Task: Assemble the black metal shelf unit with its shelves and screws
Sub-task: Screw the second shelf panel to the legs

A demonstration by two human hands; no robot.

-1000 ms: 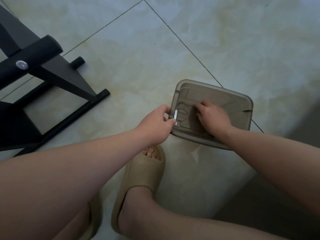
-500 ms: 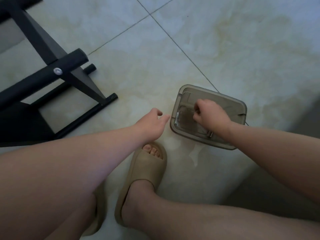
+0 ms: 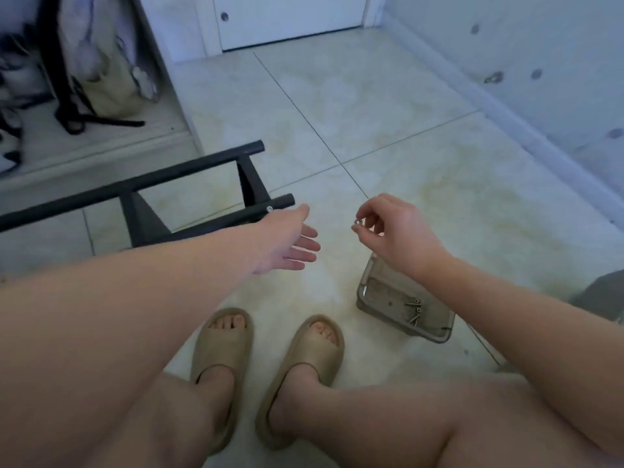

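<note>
The black metal shelf frame [image 3: 141, 184] lies on its side on the tiled floor at the left, with a silver screw head [image 3: 269, 208] in one tube end. My left hand [image 3: 290, 241] reaches out just right of that tube end, palm up, fingers straight, holding nothing. My right hand [image 3: 395, 228] is raised above the floor and pinches a small silver screw [image 3: 357, 222] between thumb and fingertips. Below it sits a smoky clear plastic tray [image 3: 381, 309] with several screws [image 3: 414, 310] inside.
My two feet in beige slides [image 3: 223, 359] stand on the floor below the hands. A low wooden step with bags [image 3: 104, 72] is at the back left, a white door [image 3: 290, 18] at the back, and a wall baseboard [image 3: 526, 136] runs along the right.
My right hand has lifted out of the tray with a screw pinched in it. My left hand has left the tray's edge and moved toward the frame. The view has tilted up.
</note>
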